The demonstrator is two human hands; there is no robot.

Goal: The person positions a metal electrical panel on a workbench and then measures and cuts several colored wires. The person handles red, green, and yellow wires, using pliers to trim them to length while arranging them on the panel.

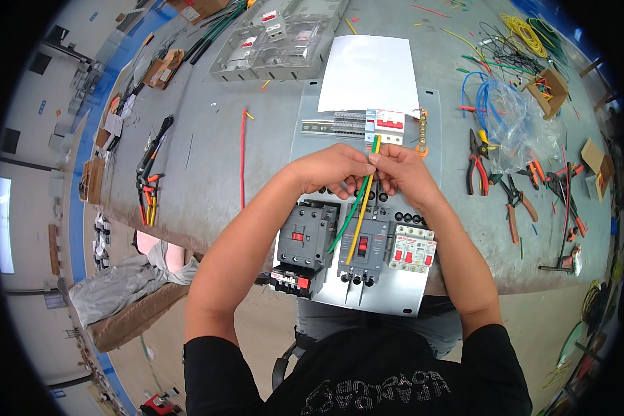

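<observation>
My left hand (338, 169) and my right hand (398, 169) meet above the metal mounting plate (405, 291), with fingertips closed on a green wire (351, 223) and a yellow wire (361, 223). The wires lie side by side at the fingers and spread apart lower down. Their lower ends hang over a grey contactor (308, 229) and a moulded-case circuit breaker (362, 244). Miniature circuit breakers (412, 249) sit to the right. Beyond my fingers are a row of terminal blocks (349, 125) and a red-switched breaker (390, 122) on a rail. Which hand bears each wire is unclear.
A white paper sheet (369, 73) covers the plate's far part. Clear-covered meter boxes (281, 47) stand at the back. Pliers (478, 166), wire strippers (517, 208), a plastic bag (520, 125) and open cartons (548, 93) lie right; a red wire (243, 161) and more tools (151, 177) left.
</observation>
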